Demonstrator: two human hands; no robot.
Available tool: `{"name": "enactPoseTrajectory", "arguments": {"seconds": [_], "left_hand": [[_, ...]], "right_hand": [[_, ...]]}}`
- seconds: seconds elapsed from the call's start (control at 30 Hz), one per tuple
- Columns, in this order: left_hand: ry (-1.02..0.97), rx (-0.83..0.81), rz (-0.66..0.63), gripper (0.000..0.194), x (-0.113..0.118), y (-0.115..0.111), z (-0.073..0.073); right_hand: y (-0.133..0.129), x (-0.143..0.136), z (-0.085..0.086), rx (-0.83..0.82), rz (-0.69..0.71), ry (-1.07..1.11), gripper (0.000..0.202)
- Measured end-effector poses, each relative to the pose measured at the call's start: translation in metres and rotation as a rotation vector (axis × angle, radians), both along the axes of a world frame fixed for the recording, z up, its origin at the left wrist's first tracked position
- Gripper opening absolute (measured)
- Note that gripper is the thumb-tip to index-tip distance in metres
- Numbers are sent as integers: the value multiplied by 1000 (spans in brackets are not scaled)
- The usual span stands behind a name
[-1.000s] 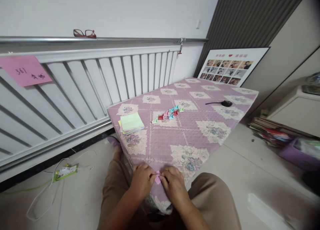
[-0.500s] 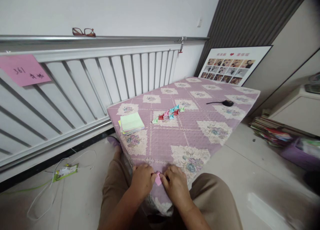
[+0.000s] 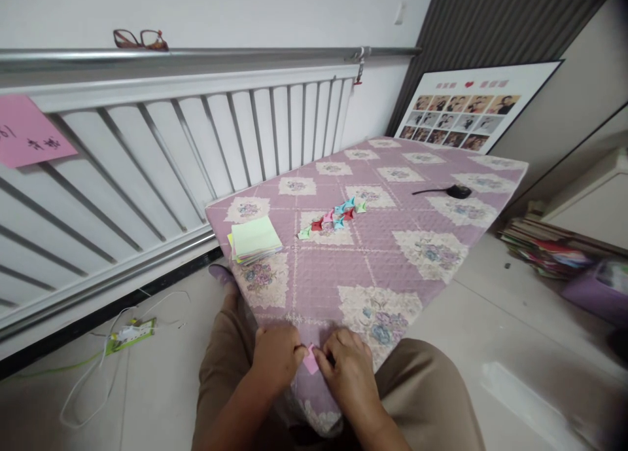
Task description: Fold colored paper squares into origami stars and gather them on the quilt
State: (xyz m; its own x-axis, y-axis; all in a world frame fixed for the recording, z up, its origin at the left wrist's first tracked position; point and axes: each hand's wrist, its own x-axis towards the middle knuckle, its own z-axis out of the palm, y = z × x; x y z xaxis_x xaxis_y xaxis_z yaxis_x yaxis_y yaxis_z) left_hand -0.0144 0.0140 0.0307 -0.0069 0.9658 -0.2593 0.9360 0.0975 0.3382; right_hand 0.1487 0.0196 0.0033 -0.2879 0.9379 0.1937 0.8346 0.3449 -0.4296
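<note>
A small folded piece of pink paper [image 3: 311, 360] lies at the near corner of the table, between my two hands. My left hand [image 3: 277, 354] is closed, its thumb and finger pinching the paper's left edge. From the other side, my right hand [image 3: 346, 362] pinches the right edge with its thumb against curled fingers. Farther up the cloth sit several small folded paper figures in green, red, pink and blue, among them a red one [image 3: 316, 224]. To their left is a stack of square paper sheets [image 3: 256, 239], pale green on top.
A flowered purple tablecloth [image 3: 333, 271] covers the table. A black object with a thin tail [image 3: 458, 191] lies toward the far right. Behind stand a white radiator [image 3: 245, 133] and a photo board [image 3: 456, 114]. A power strip [image 3: 130, 334] is on the floor at left.
My view has shifted slightly, moving the background in the picture. Both hands stay at the pink paper, which now appears slightly lower and tilted a little differently.
</note>
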Motion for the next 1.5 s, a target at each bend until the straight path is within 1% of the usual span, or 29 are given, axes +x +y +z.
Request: {"name": "enactPoseTrajectory", "arguments": {"seconds": [0.23, 0.37, 0.57, 0.67, 0.77, 0.9, 0.97, 1.03, 1.1, 1.13, 1.23, 1.3, 1.33, 1.4, 1.43, 1.47, 1.5], "left_hand": [[4, -48, -39, 16, -4, 7, 3], [-6, -59, -62, 16, -6, 9, 2], [-29, -125, -97, 13, -10, 13, 2], [-5, -148, -111, 14, -10, 15, 3], [5, -160, -120, 15, -10, 16, 4], [3, -149, -122, 15, -10, 15, 6], [-2, -143, -119, 15, -10, 14, 6], [-12, -137, -116, 14, -11, 14, 5], [-27, -125, -115, 13, -12, 13, 3], [-36, -117, -113, 12, -13, 13, 1], [-59, -89, -119, 10, -11, 12, 1], [-126, -74, -140, 8, -9, 11, 10], [-196, -65, -155, 7, -8, 9, 18], [-484, -35, -152, 8, -8, 3, 44], [-629, 21, -158, 9, -9, -3, 60], [-750, 101, -174, 8, -11, -12, 76], [-834, 132, -226, 9, -14, -21, 92]], "right_hand": [[4, 1, 2, 1, 9, 29, 17], [4, -2, 1, 23, -28, -10, 13], [7, -7, -6, 42, -77, -43, 32], [11, -8, -6, 21, -76, -39, 36], [17, -8, -5, 5, -50, -18, 34], [23, -4, -9, 66, 10, 79, 28], [20, 0, -14, 96, 67, 163, 18], [14, 3, -17, 97, 156, 222, 12], [5, 4, -20, 87, 243, 216, 12], [1, 4, -20, 88, 261, 194, 13], [-8, 3, -17, 97, 252, 145, 24], [-10, 3, -15, 90, 247, 143, 26], [-11, 3, -14, 87, 248, 143, 26], [-10, 4, -13, 93, 244, 137, 25], [-10, 5, -13, 100, 245, 132, 25], [-9, 6, -13, 106, 248, 126, 26], [-9, 6, -14, 109, 252, 121, 26]]}}
